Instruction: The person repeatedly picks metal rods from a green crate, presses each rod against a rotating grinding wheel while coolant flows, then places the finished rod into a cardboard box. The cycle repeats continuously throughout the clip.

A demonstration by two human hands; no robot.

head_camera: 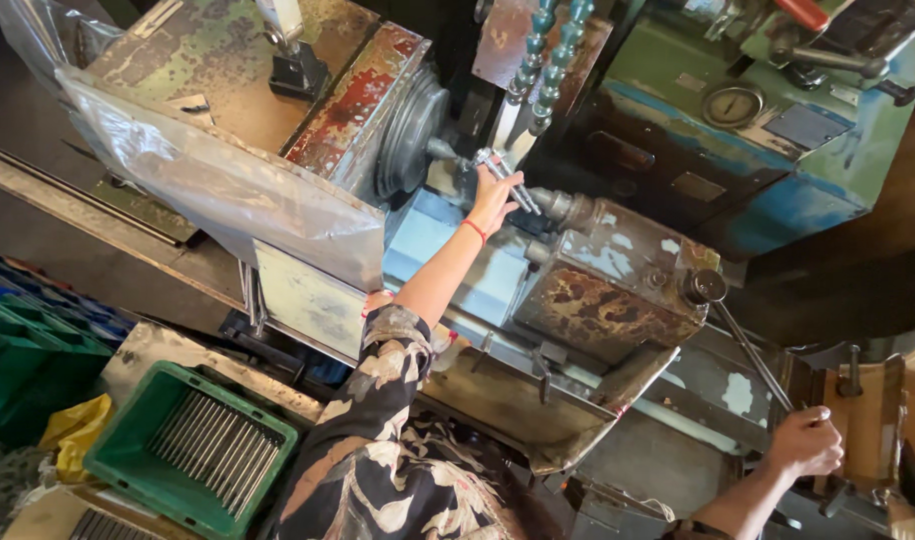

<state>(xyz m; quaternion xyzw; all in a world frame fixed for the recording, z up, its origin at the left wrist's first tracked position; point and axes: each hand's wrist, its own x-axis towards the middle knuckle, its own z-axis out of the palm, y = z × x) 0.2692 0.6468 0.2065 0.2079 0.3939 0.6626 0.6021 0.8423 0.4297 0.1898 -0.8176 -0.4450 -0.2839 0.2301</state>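
Left hand (493, 198): I see it reached into lathe, fingers pinching short metal rods (508, 180) just beside round chuck (410, 135). Green crate (113, 462) of long rods: lower left, well apart. Right hand (804, 442): fist wrapped round long lever handle (753, 352) at machine's right end.

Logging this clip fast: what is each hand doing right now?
Left hand: closed on thin metal rods at the machine.
Right hand: closed on a long lever.
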